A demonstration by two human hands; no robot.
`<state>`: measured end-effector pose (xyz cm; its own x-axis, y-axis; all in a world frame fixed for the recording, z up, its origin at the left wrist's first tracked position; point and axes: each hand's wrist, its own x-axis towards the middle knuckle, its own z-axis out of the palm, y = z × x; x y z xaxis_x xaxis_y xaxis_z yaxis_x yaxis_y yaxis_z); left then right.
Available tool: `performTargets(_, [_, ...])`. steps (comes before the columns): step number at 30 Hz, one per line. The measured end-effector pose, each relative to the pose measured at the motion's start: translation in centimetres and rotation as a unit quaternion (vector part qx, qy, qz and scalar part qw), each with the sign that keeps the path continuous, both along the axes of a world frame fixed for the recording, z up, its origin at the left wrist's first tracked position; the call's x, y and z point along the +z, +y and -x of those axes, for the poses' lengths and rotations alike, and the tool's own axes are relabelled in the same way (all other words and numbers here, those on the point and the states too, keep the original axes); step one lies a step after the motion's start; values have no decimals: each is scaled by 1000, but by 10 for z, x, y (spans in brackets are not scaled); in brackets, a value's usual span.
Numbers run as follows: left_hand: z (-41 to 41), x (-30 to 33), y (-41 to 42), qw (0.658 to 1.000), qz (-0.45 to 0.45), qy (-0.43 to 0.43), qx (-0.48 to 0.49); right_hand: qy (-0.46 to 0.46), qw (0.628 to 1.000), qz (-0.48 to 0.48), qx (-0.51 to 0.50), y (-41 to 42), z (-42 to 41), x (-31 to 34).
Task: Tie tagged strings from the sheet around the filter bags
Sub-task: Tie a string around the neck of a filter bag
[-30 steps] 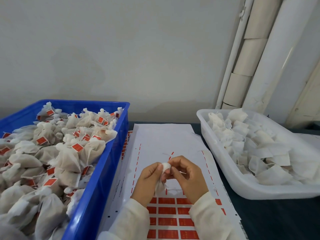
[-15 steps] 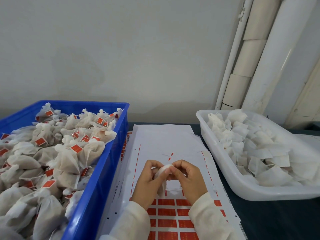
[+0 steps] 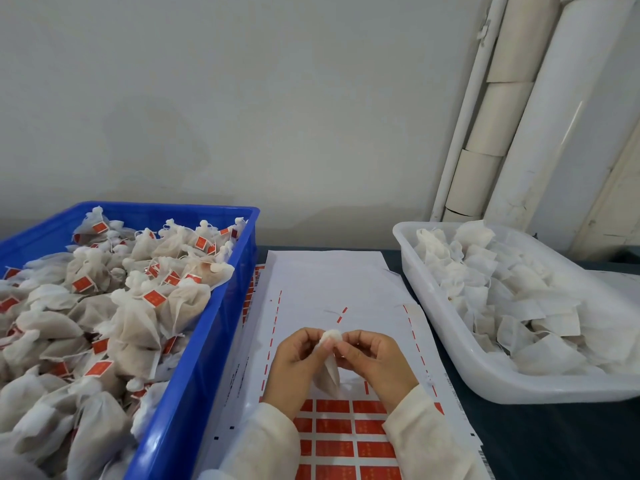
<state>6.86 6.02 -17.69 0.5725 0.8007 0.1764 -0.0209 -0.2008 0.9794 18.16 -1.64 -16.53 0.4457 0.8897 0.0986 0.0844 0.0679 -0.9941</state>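
My left hand [image 3: 294, 365] and my right hand [image 3: 377, 362] meet over the white tag sheet [image 3: 329, 282], both pinching the gathered neck of one white filter bag [image 3: 329, 370]. The bag's body hangs down between my palms. Any string around its neck is too thin to make out. Red tags [image 3: 343, 427] in rows remain on the near part of the sheet, under my wrists. The sheet's far part is bare, with only dashed red edge marks.
A blue crate [image 3: 194, 393] at the left is heaped with tied bags bearing red tags. A white tub [image 3: 450, 327] at the right holds loose untied filter bags. White pipes and cardboard tubes [image 3: 498, 116] stand against the wall at the back right.
Both hands dropped slightly toward me, then held still. My fingers have shifted around the bag's neck, whose puffed top now shows between the fingertips.
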Motion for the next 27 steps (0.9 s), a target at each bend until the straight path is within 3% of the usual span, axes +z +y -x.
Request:
performTargets(10, [1, 3, 1, 997, 28, 30, -62, -150, 984, -65, -68, -1, 3, -1])
performTargets(17, [2, 5, 1, 999, 30, 28, -30, -198, 976, -48, -69, -2, 1, 1])
performTargets(21, [0, 6, -1, 999, 31, 19, -29, -207, 970, -66, -105, -2, 3, 3])
performTargets(27, [1, 7, 0, 995, 85, 32, -37, -150, 982, -67, -94, -1, 4, 3])
